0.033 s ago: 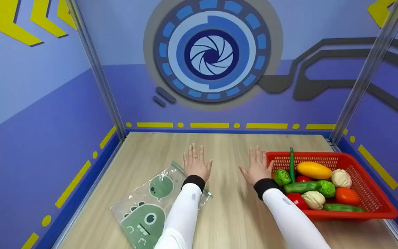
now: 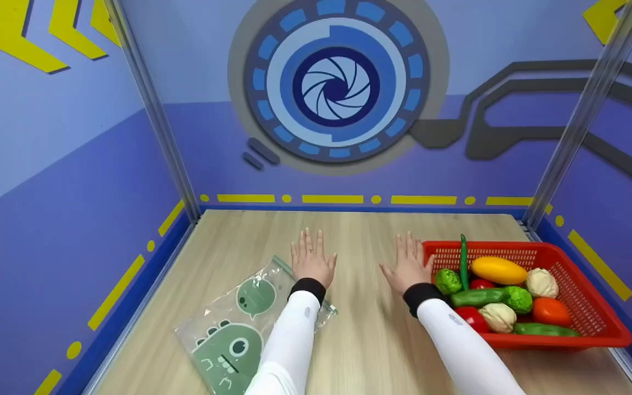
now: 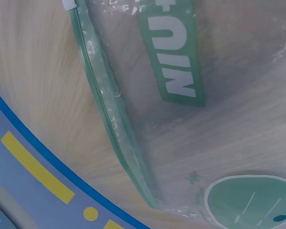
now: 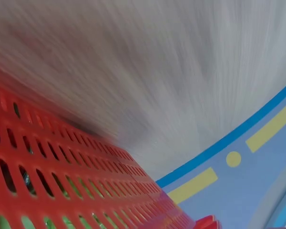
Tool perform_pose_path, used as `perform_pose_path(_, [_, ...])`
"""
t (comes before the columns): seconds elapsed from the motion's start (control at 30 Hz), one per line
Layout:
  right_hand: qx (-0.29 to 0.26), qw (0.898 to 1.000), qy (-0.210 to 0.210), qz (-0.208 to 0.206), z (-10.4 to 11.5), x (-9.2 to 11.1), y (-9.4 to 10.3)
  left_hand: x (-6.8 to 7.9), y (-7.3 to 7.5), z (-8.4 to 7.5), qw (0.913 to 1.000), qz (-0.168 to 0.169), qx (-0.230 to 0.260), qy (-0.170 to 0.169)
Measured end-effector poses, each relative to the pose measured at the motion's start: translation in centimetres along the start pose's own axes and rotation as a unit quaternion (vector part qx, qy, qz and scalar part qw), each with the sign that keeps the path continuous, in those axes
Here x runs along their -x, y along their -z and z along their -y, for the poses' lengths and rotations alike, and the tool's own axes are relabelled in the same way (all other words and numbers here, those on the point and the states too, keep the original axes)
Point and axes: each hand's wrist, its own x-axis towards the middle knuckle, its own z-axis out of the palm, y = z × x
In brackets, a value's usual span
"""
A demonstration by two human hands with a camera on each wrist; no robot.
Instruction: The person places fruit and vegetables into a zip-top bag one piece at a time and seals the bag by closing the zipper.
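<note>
My left hand (image 2: 314, 265), palm down with straight fingers, is over the zip end of a clear plastic zip bag (image 2: 212, 315) printed with a green dinosaur. In the left wrist view the bag's green zip strip (image 3: 107, 109) runs beside a green label with white letters. My right hand (image 2: 408, 267) is spread with straight fingers, holding nothing, at the left rim of a red basket (image 2: 596, 307). The basket's slotted wall (image 4: 71, 171) fills the lower left of the right wrist view. My left forearm hides part of the bag.
Inside the basket lie a green chili (image 2: 463, 263), a yellow oval fruit or vegetable (image 2: 498, 270), a cabbage-like green ball (image 2: 518, 299), a whitish ball (image 2: 498, 317), an orange-red one (image 2: 551, 311) and several others. Blue walls (image 2: 206, 148) enclose the wooden table (image 2: 360, 351).
</note>
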Motion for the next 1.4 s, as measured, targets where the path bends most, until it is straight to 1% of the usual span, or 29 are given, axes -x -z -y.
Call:
perform_pose_path(0.23, [0.002, 1.000, -0.003, 0.008, 0.0, 0.0, 0.1, 0.2, 0.3, 0.0, 0.9999, 0.008, 0.003, 0.005])
perform_pose_path(0.37, [-0.007, 1.000, -0.001, 0.001, 0.1, 0.1, -0.1, 0.1, 0.2, 0.4, 1.0000, 0.002, -0.002, 0.006])
perform_pose_path(0.5, [-0.018, 1.000, 0.003, -0.002, 0.7, 0.2, -0.8, 0.1, 0.1, 1.1, 0.9998, -0.005, -0.003, 0.017])
perform_pose_path(0.57, [-0.023, 1.000, 0.003, 0.002, 1.1, 0.4, -1.3, 0.2, 0.1, 1.5, 0.9996, -0.003, 0.002, 0.027])
perform_pose_path(0.7, [-0.033, 0.999, -0.002, 0.025, 2.4, 1.1, -2.6, 0.5, 0.1, 2.4, 0.9984, 0.005, 0.018, 0.053])
perform_pose_path(0.83, [-0.050, 0.998, -0.003, 0.043, 3.8, 2.1, -4.0, 1.1, 0.0, 3.4, 0.9949, -0.009, 0.053, 0.085])
perform_pose_path(0.93, [-0.074, 0.996, 0.007, 0.045, 4.9, 2.8, -5.1, 1.5, -0.2, 4.0, 0.9903, -0.021, 0.071, 0.117])
perform_pose_path(1.03, [-0.114, 0.992, 0.005, 0.055, 6.0, 3.6, -6.4, 2.0, -0.5, 4.4, 0.9855, -0.023, 0.074, 0.151])
perform_pose_path(1.07, [-0.133, 0.989, 0.006, 0.058, 6.3, 3.9, -6.9, 2.2, -0.6, 4.4, 0.9844, -0.017, 0.066, 0.162])
perform_pose_path(1.17, [-0.183, 0.980, -0.006, 0.082, 7.3, 4.9, -8.3, 2.9, -1.0, 4.5, 0.9803, -0.004, 0.051, 0.191])
perform_pose_path(1.23, [-0.214, 0.972, -0.011, 0.091, 8.0, 5.5, -8.9, 3.4, -1.2, 4.5, 0.9772, 0.006, 0.049, 0.207])
perform_pose_path(1.3, [-0.236, 0.967, -0.015, 0.092, 8.7, 6.0, -9.4, 3.8, -1.4, 4.5, 0.9737, 0.012, 0.059, 0.220])
perform_pose_path(1.4, [-0.260, 0.961, -0.023, 0.091, 9.6, 6.7, -9.9, 4.4, -1.9, 4.4, 0.9672, 0.038, 0.080, 0.238])
